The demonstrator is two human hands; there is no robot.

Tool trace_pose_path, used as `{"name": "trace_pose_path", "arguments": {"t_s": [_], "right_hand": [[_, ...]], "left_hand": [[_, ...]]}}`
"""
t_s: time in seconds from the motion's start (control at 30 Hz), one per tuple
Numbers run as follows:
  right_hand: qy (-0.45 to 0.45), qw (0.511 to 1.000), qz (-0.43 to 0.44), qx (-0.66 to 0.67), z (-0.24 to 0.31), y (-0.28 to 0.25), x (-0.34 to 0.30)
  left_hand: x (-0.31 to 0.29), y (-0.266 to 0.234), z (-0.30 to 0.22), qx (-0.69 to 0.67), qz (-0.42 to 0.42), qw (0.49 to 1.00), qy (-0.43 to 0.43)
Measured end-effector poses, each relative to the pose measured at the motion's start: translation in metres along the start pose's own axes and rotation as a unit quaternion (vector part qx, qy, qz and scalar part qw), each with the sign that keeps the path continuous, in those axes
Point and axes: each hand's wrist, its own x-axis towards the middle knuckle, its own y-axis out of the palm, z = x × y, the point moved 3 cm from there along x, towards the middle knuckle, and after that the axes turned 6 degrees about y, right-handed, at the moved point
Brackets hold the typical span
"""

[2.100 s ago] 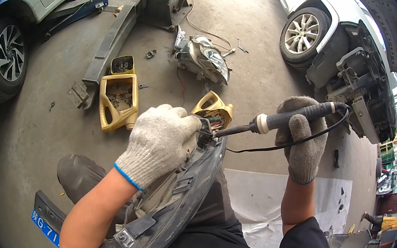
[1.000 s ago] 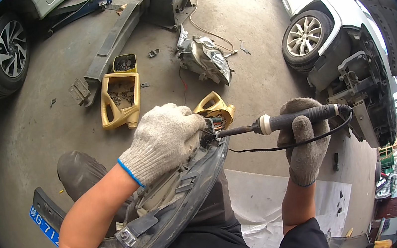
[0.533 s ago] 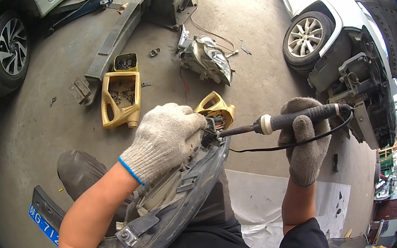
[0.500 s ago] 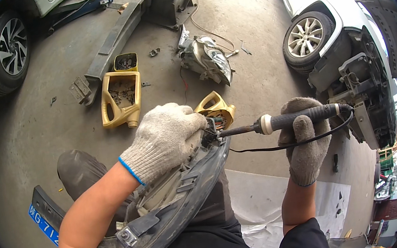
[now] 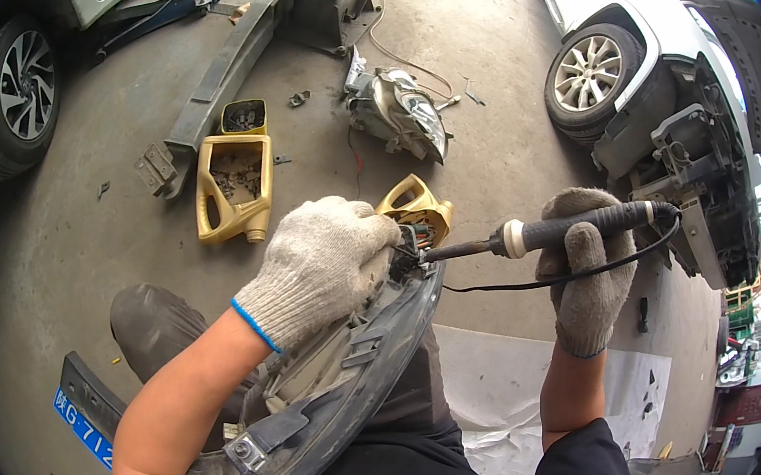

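Across my lap lies a long curved car part (image 5: 360,375), black along its rim, with pale dusty inner ribs and a metal bracket near its lower end. My left hand (image 5: 330,258), in a knitted off-white glove with a blue cuff, is closed on its upper end; the fingertips are partly hidden. My right hand (image 5: 592,272), gloved and greyer with dirt, grips a soldering iron (image 5: 543,233) by its black handle. The iron lies nearly level, its metal tip at the part's upper end beside my left fingers. From the handle's end a black cord loops back under the iron.
Just beyond the part sits a cut-open gold jug (image 5: 425,208) with coloured bits inside. Another cut jug (image 5: 204,213) holding small parts, a yellow tub (image 5: 243,108) and a loose headlight (image 5: 403,114) lie on the floor. A white car (image 5: 620,14) with its front stripped stands right.
Both hands, the iron and the car part keep nearly the same positions; the whole view has shifted only slightly.
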Motion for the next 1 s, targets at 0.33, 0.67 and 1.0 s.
{"name": "trace_pose_path", "arguments": {"t_s": [0.33, 0.67, 1.0], "right_hand": [[0.004, 1.0, -0.003, -0.005, 0.0002, -0.0003, -0.0014], [0.003, 1.0, -0.003, 0.0, 0.0009, 0.0015, -0.0023], [0.004, 1.0, -0.005, -0.004, 0.0023, 0.0011, -0.0028]], "left_hand": [[-0.0003, 0.0011, -0.0013, 0.004, -0.019, 1.0, 0.007], [-0.0009, 0.0029, -0.0017, 0.007, -0.028, 1.0, 0.006], [-0.001, 0.0035, -0.0015, 0.005, -0.034, 0.999, 0.003]]}}
